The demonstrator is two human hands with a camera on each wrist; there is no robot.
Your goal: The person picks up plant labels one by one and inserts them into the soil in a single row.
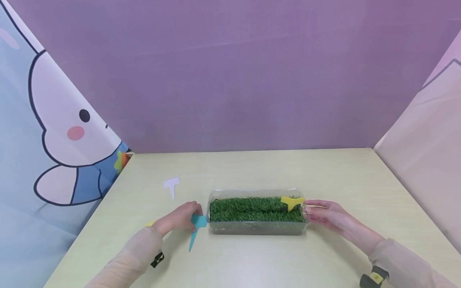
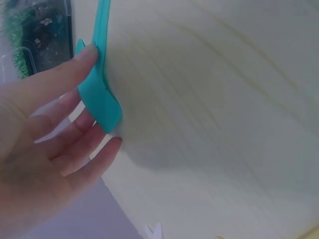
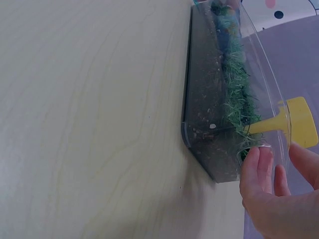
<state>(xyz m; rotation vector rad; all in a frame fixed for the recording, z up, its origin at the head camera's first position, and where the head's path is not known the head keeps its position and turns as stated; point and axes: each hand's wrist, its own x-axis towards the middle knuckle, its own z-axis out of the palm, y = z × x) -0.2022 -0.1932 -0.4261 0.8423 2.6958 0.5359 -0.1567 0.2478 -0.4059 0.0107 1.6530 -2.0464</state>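
A clear planter box [image 1: 257, 228] with green artificial grass [image 1: 248, 215] stands on the table. A yellow T-shaped plant label [image 1: 291, 202] is upright at the right end of the grass, its stem in it. My left hand [image 1: 180, 218], just left of the box, holds a teal plant label [image 1: 197, 224] by its wide head between thumb and fingers, with the pointed stem toward me. At the box's right end, my right hand [image 1: 329, 216] grips the end wall near the rim; in the right wrist view its fingers [image 3: 256, 172] lie against the plastic beside the yellow label.
A white T-shaped plant label [image 1: 171, 185] lies on the table [image 1: 335, 172] behind my left hand. Something yellow [image 1: 149, 223] shows beside my left wrist, mostly hidden. A purple backdrop [image 1: 230, 80] rises behind the table, with printed cloths at both sides.
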